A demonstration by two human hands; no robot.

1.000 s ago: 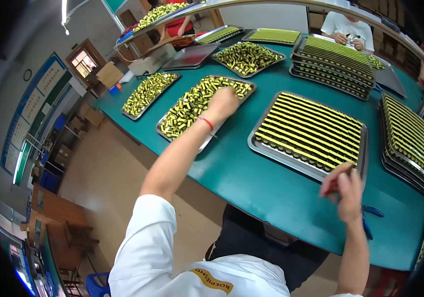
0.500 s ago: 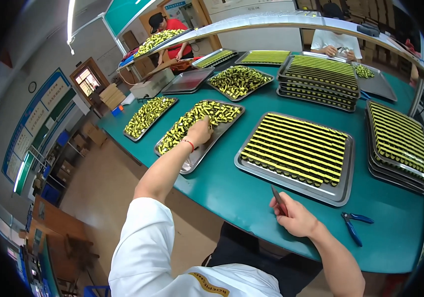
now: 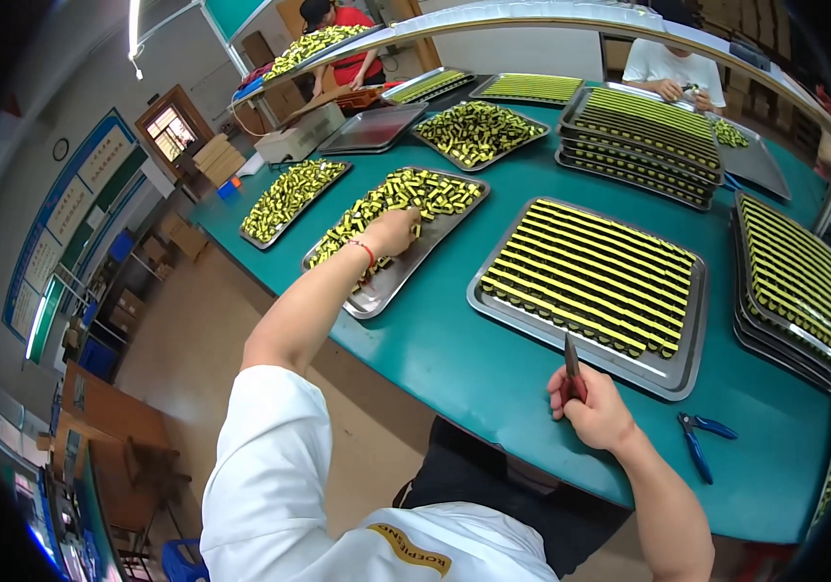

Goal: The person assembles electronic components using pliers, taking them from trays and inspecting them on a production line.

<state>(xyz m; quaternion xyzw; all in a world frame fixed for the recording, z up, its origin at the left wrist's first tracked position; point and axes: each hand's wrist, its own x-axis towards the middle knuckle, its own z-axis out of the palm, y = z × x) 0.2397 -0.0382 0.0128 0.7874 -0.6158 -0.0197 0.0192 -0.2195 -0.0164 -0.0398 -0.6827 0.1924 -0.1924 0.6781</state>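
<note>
My left hand reaches into a metal tray of loose small yellow-and-black pieces. Its fingers are pinched at the tray's right side, with one such piece showing at the fingertips. In my right hand, near the front edge of the table, is a pointed tool with a dark tip and red grip, tip upward. Just beyond that hand lies a tray with yellow-and-black pieces set in even rows. Blue-handled nippers rest to the right.
Two more trays of loose pieces stand farther back on the green table. Stacked trays of rowed pieces are at the back and right. A shelf crosses behind, and two people are beyond it.
My right hand has moved up and slightly right toward the rowed tray, its tool now pointing more upright. My left hand stays in the loose pieces, a piece now visible at its fingertips. The view has shifted slightly.
</note>
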